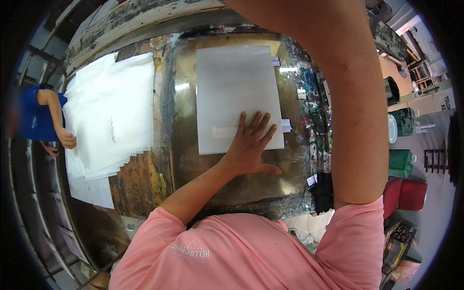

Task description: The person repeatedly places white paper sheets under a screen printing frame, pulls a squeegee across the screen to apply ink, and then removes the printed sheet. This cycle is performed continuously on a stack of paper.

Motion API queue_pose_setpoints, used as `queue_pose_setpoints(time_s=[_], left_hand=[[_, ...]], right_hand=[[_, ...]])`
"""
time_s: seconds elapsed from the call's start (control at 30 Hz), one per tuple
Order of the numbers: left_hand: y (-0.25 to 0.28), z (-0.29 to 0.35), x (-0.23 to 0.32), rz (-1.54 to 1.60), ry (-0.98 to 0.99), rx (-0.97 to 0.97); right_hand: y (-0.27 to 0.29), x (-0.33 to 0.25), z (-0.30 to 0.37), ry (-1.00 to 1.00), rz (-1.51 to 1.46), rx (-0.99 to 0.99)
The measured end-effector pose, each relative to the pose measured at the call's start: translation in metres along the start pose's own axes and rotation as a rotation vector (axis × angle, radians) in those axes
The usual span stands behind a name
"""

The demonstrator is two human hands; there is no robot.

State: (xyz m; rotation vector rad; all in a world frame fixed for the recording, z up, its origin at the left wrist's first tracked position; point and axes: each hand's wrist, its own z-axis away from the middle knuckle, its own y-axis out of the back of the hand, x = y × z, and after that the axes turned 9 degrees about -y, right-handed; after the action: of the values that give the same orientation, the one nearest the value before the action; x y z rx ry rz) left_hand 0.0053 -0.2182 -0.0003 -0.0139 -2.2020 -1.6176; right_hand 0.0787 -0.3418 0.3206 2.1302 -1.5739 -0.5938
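Note:
My left hand point(250, 145) lies flat, fingers spread, on the lower right part of a pale translucent sheet point(237, 87). Its thumb points right, beyond the sheet's lower edge. The sheet rests on a glossy brownish glass-like plate point(186, 130) set in the worktable. Small white paper tabs point(286, 125) show along the sheet's right edge. My right forearm point(357, 111) is raised across the right side, and the hand at its end is out of view beyond the top edge.
At left, a fanned stack of white sheets point(125, 96) lies on the paint-stained wooden table point(137, 183). A co-worker's hand point(66, 139) touches its left edge. A black cloth point(322, 193) hangs at the table's right corner. Green containers point(400, 163) and a red chair point(412, 195) stand farther right.

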Motion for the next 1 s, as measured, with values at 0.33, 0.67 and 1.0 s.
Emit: queue_pose_setpoints(time_s=[0.33, 0.67, 1.0], left_hand=[[0.077, 0.023, -0.019, 0.225, 0.156, 0.385], [0.172, 0.139, -0.008, 0.663, 0.745, 0.719], [0.059, 0.201, -0.037, -0.188, 0.763, 0.311]], right_hand=[[0.004, -0.013, -0.018, -0.252, 0.15, -0.291], [0.015, -0.036, 0.167, -0.116, 0.008, -0.842], [-0.038, -0.056, 0.303, -0.274, -0.118, -0.799]])
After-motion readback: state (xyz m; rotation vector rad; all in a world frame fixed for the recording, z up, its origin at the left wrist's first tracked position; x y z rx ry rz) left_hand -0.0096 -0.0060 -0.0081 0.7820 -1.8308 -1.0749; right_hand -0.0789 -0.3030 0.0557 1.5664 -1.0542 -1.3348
